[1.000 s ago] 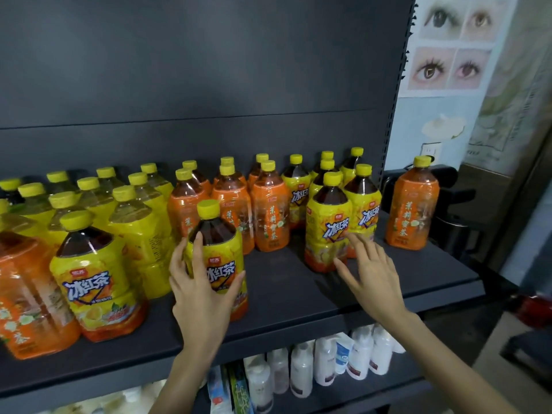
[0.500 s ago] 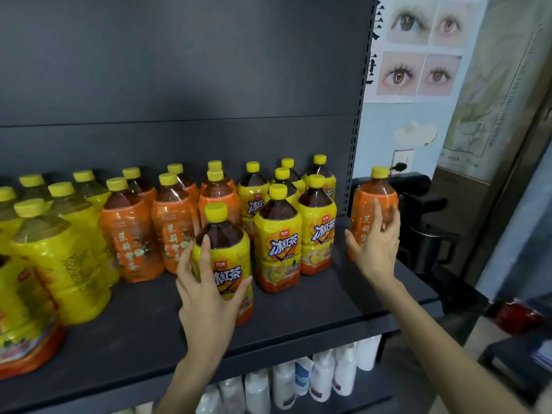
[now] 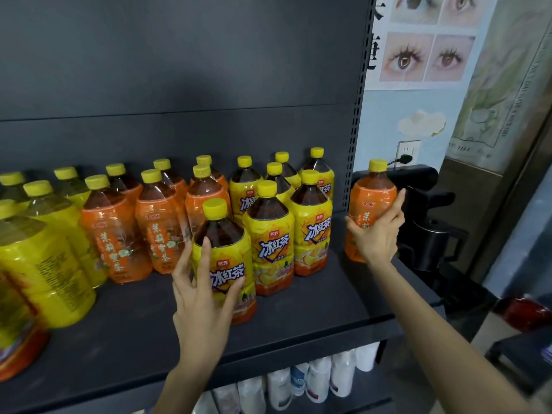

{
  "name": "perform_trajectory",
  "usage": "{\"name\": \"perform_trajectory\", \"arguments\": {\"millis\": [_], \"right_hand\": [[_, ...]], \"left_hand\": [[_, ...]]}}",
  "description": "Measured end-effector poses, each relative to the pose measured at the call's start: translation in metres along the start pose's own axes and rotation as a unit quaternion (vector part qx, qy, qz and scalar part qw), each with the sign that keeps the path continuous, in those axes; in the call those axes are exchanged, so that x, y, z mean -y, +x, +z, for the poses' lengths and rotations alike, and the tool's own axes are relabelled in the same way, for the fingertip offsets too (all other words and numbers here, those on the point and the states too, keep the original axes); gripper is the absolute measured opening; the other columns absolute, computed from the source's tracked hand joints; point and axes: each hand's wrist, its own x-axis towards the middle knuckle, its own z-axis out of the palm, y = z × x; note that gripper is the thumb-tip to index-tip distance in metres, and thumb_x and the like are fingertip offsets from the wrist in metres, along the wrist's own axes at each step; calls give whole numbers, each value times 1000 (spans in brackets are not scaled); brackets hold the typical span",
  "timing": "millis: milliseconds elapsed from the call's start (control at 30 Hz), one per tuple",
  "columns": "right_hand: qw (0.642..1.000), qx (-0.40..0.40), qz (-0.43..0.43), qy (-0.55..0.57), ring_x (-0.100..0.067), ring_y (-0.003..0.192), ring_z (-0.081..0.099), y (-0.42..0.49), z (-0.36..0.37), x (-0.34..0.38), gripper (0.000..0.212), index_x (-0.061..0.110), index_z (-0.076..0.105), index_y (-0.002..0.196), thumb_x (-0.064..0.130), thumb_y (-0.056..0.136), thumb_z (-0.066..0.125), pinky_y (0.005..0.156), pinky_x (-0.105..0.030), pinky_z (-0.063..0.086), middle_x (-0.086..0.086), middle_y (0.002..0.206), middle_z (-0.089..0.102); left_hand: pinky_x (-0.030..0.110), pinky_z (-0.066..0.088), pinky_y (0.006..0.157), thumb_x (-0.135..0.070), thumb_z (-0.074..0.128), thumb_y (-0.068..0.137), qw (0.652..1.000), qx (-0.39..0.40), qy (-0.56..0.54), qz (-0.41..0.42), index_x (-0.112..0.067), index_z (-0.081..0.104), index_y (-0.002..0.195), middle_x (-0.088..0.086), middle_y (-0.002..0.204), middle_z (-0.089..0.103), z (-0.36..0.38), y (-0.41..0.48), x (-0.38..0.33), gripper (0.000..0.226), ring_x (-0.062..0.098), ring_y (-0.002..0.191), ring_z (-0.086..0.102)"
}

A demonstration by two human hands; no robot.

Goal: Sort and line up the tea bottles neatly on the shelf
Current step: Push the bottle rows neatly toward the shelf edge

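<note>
— What's the setting?
— A dark grey metal shelf spans the lower frame, with white plastic bottles on the level beneath.
— And nearest the front?
— The left hand wraps thumb and fingers round a yellow-labelled tea bottle, upright at centre frame.
— The other hand?
— At centre right, the right hand grips an orange-labelled tea bottle, upright at the shelf's right end, apart from the rest.
— Further back?
— More yellow-labelled bottles cluster at centre, with orange-labelled bottles to their left. An eye poster hangs at upper right.
</note>
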Motion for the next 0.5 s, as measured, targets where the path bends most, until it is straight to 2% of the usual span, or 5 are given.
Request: {"name": "perform_trajectory", "arguments": {"millis": [100, 300, 367, 400, 500], "right_hand": [[1000, 3, 18, 13, -43, 122, 45, -3, -6, 1, 114, 26, -2, 150, 41, 70, 79, 91, -56, 41, -21, 142, 31], [999, 23, -26, 24, -39, 120, 48, -25, -23, 0, 109, 30, 3, 148, 46, 70, 77, 92, -58, 41, -12, 140, 37], [998, 35, -41, 26, -37, 119, 50, -35, -31, 0, 108, 32, 4, 147, 47, 69, 78, 93, -57, 41, -9, 140, 38], [997, 43, -49, 29, -35, 119, 50, -41, -35, -1, 108, 33, 5, 147, 47, 69, 79, 93, -57, 42, -7, 140, 39], [995, 64, -67, 44, -32, 120, 51, -57, -48, -1, 107, 37, 7, 144, 47, 67, 80, 94, -53, 43, -3, 141, 41]], "left_hand": [[43, 55, 49, -53, 53, 78, 1000, -4, 0, 0, -48, 7, 144, -11, 148, 14, 2, -1, 0, 80, 34, 125, 46], [49, 56, 51, -48, 56, 80, 1000, -12, -23, 8, -37, 15, 146, -6, 151, 13, 6, -2, 2, 79, 33, 133, 37], [49, 58, 62, -38, 62, 80, 999, -21, -41, 9, -33, 19, 146, -4, 151, 13, 6, -3, 1, 79, 30, 137, 29], [47, 56, 73, -32, 66, 81, 998, -25, -51, 11, -31, 22, 146, -3, 150, 13, 7, -3, 0, 79, 29, 138, 26], [38, 33, 99, -18, 70, 81, 997, -25, -69, 22, -24, 23, 146, 0, 150, 12, 8, -5, 0, 81, 28, 140, 19]]}}
